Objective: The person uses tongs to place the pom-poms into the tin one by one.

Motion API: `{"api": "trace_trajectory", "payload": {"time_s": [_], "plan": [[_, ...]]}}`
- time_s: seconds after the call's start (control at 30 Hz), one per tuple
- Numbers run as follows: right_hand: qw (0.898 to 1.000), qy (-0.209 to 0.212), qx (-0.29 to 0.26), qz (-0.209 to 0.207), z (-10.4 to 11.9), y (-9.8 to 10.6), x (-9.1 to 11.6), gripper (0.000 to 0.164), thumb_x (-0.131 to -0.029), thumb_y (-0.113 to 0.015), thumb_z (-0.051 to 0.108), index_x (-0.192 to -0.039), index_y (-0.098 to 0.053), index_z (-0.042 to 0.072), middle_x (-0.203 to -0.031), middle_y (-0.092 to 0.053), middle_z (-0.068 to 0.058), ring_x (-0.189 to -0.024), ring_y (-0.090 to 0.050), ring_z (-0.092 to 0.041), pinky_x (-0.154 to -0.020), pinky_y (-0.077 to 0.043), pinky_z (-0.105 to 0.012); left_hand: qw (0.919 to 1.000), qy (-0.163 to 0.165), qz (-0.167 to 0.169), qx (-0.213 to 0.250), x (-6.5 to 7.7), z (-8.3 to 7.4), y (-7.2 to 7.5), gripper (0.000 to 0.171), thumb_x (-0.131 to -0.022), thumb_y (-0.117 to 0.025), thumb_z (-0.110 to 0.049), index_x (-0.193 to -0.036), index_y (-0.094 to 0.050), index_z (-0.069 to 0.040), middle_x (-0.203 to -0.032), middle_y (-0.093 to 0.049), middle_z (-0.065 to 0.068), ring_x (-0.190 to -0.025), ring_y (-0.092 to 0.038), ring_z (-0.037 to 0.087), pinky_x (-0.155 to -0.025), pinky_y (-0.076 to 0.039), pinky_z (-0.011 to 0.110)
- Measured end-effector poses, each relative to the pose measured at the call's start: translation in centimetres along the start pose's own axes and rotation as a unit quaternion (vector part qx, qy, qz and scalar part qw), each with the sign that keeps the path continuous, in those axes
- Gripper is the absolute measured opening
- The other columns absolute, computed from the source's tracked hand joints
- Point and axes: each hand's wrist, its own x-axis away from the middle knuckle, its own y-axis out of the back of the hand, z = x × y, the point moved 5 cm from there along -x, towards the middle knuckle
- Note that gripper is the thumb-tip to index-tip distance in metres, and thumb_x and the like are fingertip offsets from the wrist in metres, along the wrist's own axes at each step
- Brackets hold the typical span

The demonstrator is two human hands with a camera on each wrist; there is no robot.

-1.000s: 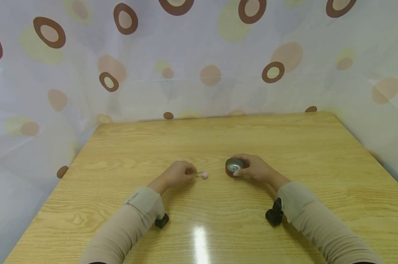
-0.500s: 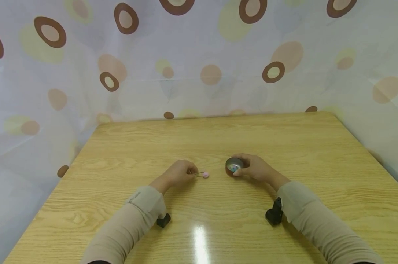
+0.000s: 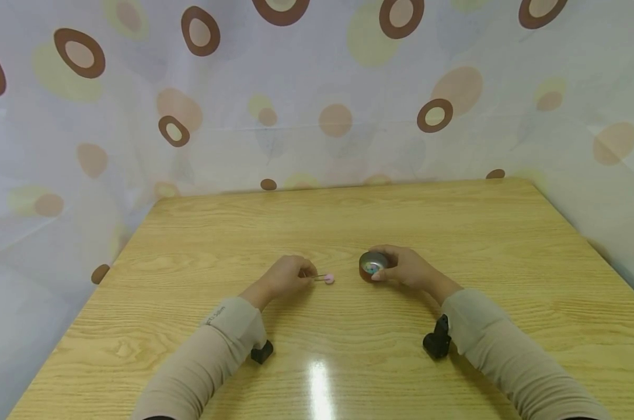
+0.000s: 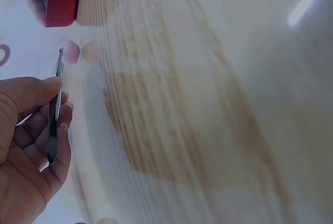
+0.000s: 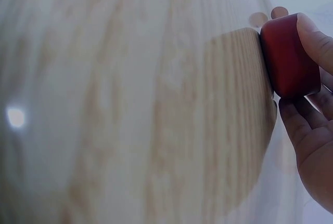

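My left hand point(image 3: 286, 276) pinches metal tweezers point(image 4: 54, 112) between thumb and fingers, just above the table. A small pink ball point(image 3: 329, 279) is at the tweezers' tips; in the left wrist view the pink ball point(image 4: 71, 52) sits very close to the wood, and I cannot tell whether it touches. To the right, a round red tin point(image 5: 291, 57) stands on the table, silvery inside, with small coloured bits at its bottom. My right hand point(image 3: 407, 268) grips the tin point(image 3: 366, 273) from its right side, thumb in front. A short gap separates ball and tin.
The wooden table point(image 3: 348, 221) is glossy, with a bright reflection near its front. A patterned curtain point(image 3: 306, 146) hangs behind it and along both sides. Black wrist cameras point(image 3: 436, 341) hang below the cuffs.
My left hand has shifted slightly to the right, and the pink ball has moved with the tweezers' tips toward the tin. The right hand and the tin have stayed in place.
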Motion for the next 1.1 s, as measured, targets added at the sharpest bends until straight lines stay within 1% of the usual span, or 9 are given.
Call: {"api": "trace_trajectory", "payload": {"time_s": [0.17,0.4,0.57,0.73,0.93,1.1], "plan": [[1.000,0.001,0.007,-0.002,0.0,0.0,0.0,0.063,-0.073,-0.069,0.022,-0.126,-0.041,0.002,-0.119,-0.048,-0.016,-0.106,-0.045,-0.031,-0.089,-0.035,-0.043,1.0000,-0.002,0.000,0.000,-0.1,-0.1,0.1,0.014,-0.081,-0.057,-0.006,-0.094,-0.063,-0.005,-0.083,-0.058,0.000,-0.075,-0.053,0.012,-0.066,-0.044,0.024],[1.000,0.009,0.001,0.000,-0.1,0.1,-0.1,0.064,-0.073,-0.069,0.023,-0.125,-0.041,0.001,-0.119,-0.047,-0.017,-0.106,-0.045,-0.031,-0.089,-0.035,-0.043,0.9998,-0.011,-0.005,0.019,-0.4,-0.6,0.5,0.016,-0.081,-0.056,-0.005,-0.096,-0.062,-0.004,-0.087,-0.059,0.002,-0.076,-0.053,0.012,-0.066,-0.045,0.023],[1.000,0.010,0.001,0.006,-0.1,0.1,0.0,0.065,-0.073,-0.069,0.024,-0.126,-0.040,0.001,-0.119,-0.047,-0.017,-0.107,-0.045,-0.032,-0.089,-0.035,-0.043,0.9996,-0.019,-0.006,0.017,-1.2,-1.1,0.4,0.017,-0.082,-0.056,-0.009,-0.098,-0.062,-0.006,-0.090,-0.060,0.001,-0.078,-0.053,0.010,-0.067,-0.044,0.021],[1.000,0.007,-0.001,0.007,-0.2,0.0,-0.1,0.065,-0.072,-0.069,0.024,-0.126,-0.040,0.001,-0.118,-0.048,-0.017,-0.107,-0.045,-0.032,-0.089,-0.035,-0.043,0.9992,-0.035,-0.011,0.012,-2.0,-1.9,0.2,0.016,-0.083,-0.057,-0.011,-0.097,-0.063,-0.007,-0.089,-0.060,0.000,-0.078,-0.053,0.010,-0.067,-0.044,0.022],[1.000,0.001,-0.010,0.005,-0.2,0.1,-0.1,0.066,-0.072,-0.070,0.025,-0.126,-0.040,0.001,-0.118,-0.049,-0.017,-0.106,-0.045,-0.031,-0.089,-0.035,-0.043,0.9988,-0.042,-0.015,0.018,-2.7,-2.8,0.2,0.015,-0.083,-0.057,-0.011,-0.096,-0.063,-0.008,-0.089,-0.060,-0.001,-0.079,-0.053,0.010,-0.068,-0.044,0.022],[1.000,-0.010,-0.026,0.012,-0.2,0.0,0.0,0.065,-0.072,-0.069,0.025,-0.126,-0.040,0.005,-0.118,-0.048,-0.015,-0.106,-0.046,-0.029,-0.088,-0.036,-0.042,0.9980,-0.052,-0.022,0.027,-3.3,-3.4,0.1,0.015,-0.082,-0.057,-0.010,-0.095,-0.063,-0.008,-0.088,-0.060,-0.001,-0.077,-0.053,0.010,-0.066,-0.043,0.020]]}}
